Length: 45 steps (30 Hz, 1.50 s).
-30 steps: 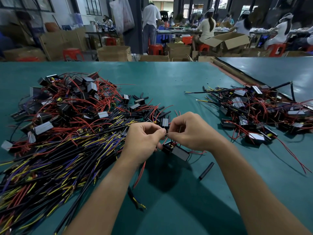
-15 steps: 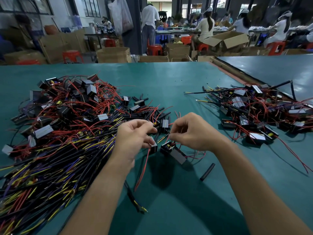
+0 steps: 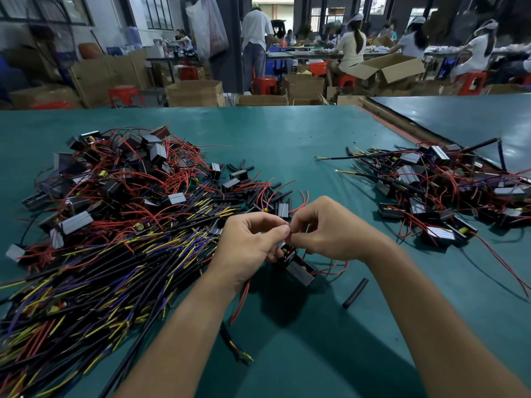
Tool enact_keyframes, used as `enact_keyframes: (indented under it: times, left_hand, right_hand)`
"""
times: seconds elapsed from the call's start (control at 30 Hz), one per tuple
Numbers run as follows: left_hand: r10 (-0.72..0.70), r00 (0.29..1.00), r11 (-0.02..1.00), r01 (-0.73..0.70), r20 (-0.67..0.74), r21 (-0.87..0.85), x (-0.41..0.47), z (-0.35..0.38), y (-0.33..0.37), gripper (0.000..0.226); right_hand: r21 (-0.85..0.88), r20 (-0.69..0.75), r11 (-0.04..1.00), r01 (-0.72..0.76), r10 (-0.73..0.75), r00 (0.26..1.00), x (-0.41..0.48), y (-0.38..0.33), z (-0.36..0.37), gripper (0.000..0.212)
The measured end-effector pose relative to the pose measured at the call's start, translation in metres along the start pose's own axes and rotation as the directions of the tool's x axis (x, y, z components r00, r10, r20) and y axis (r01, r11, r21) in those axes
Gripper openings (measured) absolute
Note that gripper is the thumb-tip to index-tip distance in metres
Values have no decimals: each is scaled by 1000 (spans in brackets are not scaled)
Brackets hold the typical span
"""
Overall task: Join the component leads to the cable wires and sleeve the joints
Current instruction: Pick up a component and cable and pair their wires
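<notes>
Teal table point(image 3: 287, 133), red, yellow and purple wires point(image 3: 129, 254), black sleeve point(image 3: 355, 293).

A small black boxed component point(image 3: 297, 267) with yellow parts inside sits tilted between the left hand point(image 3: 247, 242) and the right hand point(image 3: 330, 234), whose fingers point(image 3: 280, 230) pinch its thin leads point(image 3: 290, 232) just above it. A red lead point(image 3: 240, 301) dangles under the left wrist. A short black sleeve point(image 3: 355, 293) lies loose on the tabletop point(image 3: 287, 139) to the right. A black cable point(image 3: 234, 347) with yellow-tipped wires lies by the left forearm.
</notes>
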<state>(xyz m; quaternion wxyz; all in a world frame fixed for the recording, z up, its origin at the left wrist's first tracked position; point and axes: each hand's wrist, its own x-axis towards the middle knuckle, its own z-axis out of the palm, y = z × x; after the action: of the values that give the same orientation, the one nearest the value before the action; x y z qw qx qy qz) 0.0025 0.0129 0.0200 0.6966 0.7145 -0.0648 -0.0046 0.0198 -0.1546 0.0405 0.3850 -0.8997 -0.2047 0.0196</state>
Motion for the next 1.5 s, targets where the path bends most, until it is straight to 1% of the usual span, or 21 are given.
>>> enact_keyframes:
  times: [0.1,0.17,0.23,0.3,0.43,0.53,0.63,0.73,0.87,0.9,1.0,1.1,1.23,1.3,1.37,1.4,1.43,1.47,1.5]
  left_hand:
    - [13,1000,1000,-13,-3,-5,2,-1,-1,11]
    - [19,1000,1000,-19,-25,-16,3,-2,0,13]
    - [12,998,999,-15,-56,-43,3,-3,0,13]
    - [9,998,998,-13,-69,-67,3,-3,-1,11]
    - [25,999,997,-28,-46,-66,2,-1,-2,8]
    - [24,999,998,-26,-34,-61,3,-2,-2,9]
    - [14,1000,1000,-14,-8,-16,3,-2,-3,10]
    - [15,1000,1000,-15,7,3,4,-2,-4,13]
    - [25,1000,999,-25,7,-21,4,-2,-1,12]
    - [19,1000,1000,-18,6,-23,3,-2,0,12]
    - [-9,1000,1000,9,-1,-25,3,-1,0,14]
    - [-28,1000,999,27,-14,-41,3,-1,1,15]
    - [-58,998,996,56,-27,-70,3,-2,1,13]
    - [-64,997,995,61,-33,-76,4,-2,1,12]
    - [-64,997,995,60,-41,-81,4,-2,0,11]
    - [-64,997,994,61,-37,-88,4,-3,0,11]
    - [-66,998,993,63,-25,-98,3,-4,1,11]
    - [-67,998,992,66,-10,-109,2,-4,1,11]
    - [-66,998,991,66,3,-116,2,-4,2,11]
  right_hand:
    - [31,27,999,12,-12,1000,0,-2,-1,10]
    - [113,36,994,11,-15,999,-2,-3,-6,8]
    - [202,22,979,8,-13,1000,-3,-2,-10,12]
    - [221,5,975,15,-16,1000,-3,-2,-12,13]
    - [247,-21,969,15,-10,1000,-2,-3,-9,12]
    - [312,38,950,0,-12,999,-1,-5,-6,9]
    - [362,100,930,-56,21,995,-2,-5,-4,11]
    - [409,109,910,-69,26,994,-3,-5,-5,13]
    - [488,143,870,-76,6,990,-3,-2,-5,8]
    - [513,165,854,-89,4,986,-3,-1,-5,7]
    - [552,217,824,-125,3,976,-4,1,-5,11]
    - [577,216,805,-136,11,976,-4,2,-6,5]
    - [581,143,802,-137,65,988,-3,2,-5,9]
    - [575,77,810,-118,91,993,-3,1,-4,6]
    - [624,-14,774,-103,143,990,0,2,-4,9]
    - [648,-83,756,-95,194,978,6,3,-4,13]
    - [640,-158,762,-98,255,954,14,5,-4,19]
    - [591,-229,797,-125,315,921,25,8,-3,24]
    - [503,-291,847,-171,352,890,39,12,-2,28]
